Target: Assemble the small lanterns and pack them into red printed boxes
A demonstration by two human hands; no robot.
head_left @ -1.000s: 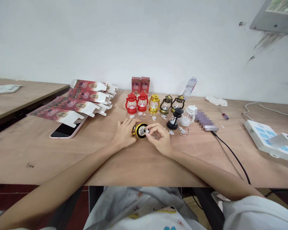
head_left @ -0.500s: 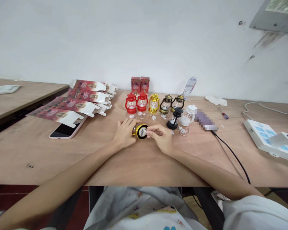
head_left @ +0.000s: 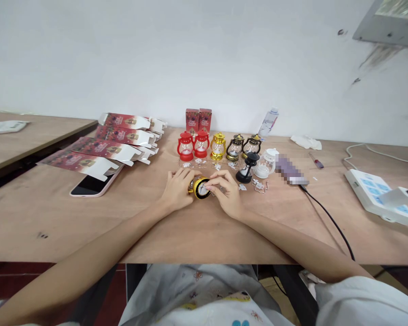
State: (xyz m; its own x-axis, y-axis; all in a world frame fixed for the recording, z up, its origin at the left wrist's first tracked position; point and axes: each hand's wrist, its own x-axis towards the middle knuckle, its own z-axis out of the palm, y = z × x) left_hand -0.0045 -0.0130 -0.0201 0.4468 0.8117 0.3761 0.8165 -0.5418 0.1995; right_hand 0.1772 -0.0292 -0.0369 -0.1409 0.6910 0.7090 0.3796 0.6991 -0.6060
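Wooden table [head_left: 183, 233], white wall [head_left: 204, 54], left hand [head_left: 178, 189] around gold lantern [head_left: 195, 183], right hand [head_left: 228, 195] pinched at base [head_left: 201, 189].

Left hand [head_left: 178, 190] hides part of gold lantern [head_left: 201, 188]; right hand's [head_left: 228, 195] fingertip contents too small to tell. Left phone [head_left: 92, 185] partly under box [head_left: 85, 164], right phone [head_left: 289, 169] pixelated, wall panel [head_left: 387, 27] cut off.

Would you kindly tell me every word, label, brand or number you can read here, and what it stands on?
No text reads clearly enough to quote.
Upright red boxes: pale lettering, too blurred.
Lying red boxes: pale lettering, too blurred.
Bottle: label marks, too blurred.
White packet: print too small.
Held gold lantern: any base marking too small.
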